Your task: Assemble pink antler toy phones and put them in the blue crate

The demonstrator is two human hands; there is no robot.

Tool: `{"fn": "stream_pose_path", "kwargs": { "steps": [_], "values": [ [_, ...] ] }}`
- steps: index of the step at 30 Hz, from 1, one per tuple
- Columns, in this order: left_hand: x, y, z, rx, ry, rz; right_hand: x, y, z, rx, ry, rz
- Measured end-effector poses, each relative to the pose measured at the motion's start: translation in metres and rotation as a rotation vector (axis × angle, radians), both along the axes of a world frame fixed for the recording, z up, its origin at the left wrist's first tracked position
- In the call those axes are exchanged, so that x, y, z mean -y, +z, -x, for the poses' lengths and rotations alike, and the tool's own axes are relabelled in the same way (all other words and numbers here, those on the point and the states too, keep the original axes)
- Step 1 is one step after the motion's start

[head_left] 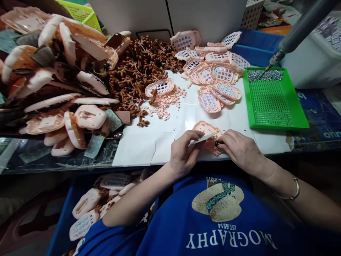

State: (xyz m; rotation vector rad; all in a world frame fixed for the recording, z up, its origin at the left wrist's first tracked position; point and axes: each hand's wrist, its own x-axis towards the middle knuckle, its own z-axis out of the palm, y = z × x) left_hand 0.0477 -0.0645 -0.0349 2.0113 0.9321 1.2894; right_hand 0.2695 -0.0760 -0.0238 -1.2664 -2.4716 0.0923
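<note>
Pink perforated shells [218,76], green gridded tray [274,101], brown sprues [138,71], blue shirt [229,227]

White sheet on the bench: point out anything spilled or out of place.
Small pink rings lie scattered loose across the white sheet, beside a heap of brown sprues spilling onto its edge. Otherwise nothing stands out.

Near centre, on the white sheet [165,135]: one casing [206,128] under both hands, left hand [183,154] left of right hand [241,149]. Far of it, a pile of perforated casings [213,67]. Left of that pile, a heap of sprues [135,71]. Far left, stacked shells [53,71]. Right, tray [274,101] holding screws [265,75] along its far edge. Below the table, bin [64,220].
</note>
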Motion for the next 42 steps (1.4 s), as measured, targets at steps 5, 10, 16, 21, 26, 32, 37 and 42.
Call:
{"fn": "stream_pose_path", "kwargs": {
  "steps": [5, 10, 16, 21, 26, 32, 37, 42],
  "values": [
    [0.0, -0.001, 0.001, -0.01, 0.008, -0.01, -0.005, 0.004, -0.002, 0.0, 0.037, 0.075],
    [0.002, -0.005, 0.002, 0.05, 0.029, 0.063, -0.011, 0.012, -0.004, -0.089, 0.123, 0.25],
    [-0.002, 0.002, -0.001, 0.023, 0.019, 0.023, -0.013, 0.012, -0.003, -0.086, 0.099, 0.312],
    [-0.012, 0.015, -0.003, -0.051, -0.04, -0.064, -0.008, 0.019, -0.012, -0.276, 0.052, 0.278],
    [-0.018, 0.024, -0.006, -0.179, -0.111, -0.194, -0.006, 0.034, -0.006, -0.435, -0.046, 0.02],
    [-0.024, 0.013, -0.015, -0.229, -0.036, -0.243, -0.01, 0.019, 0.005, -0.547, -0.081, 0.049],
    [-0.032, -0.004, -0.023, -0.351, 0.047, -0.118, -0.001, 0.004, 0.004, -0.753, -0.316, 0.179],
    [-0.031, -0.004, -0.027, -0.417, 0.058, -0.082, -0.002, 0.002, 0.006, -1.257, -0.462, 0.499]
  ]
}}
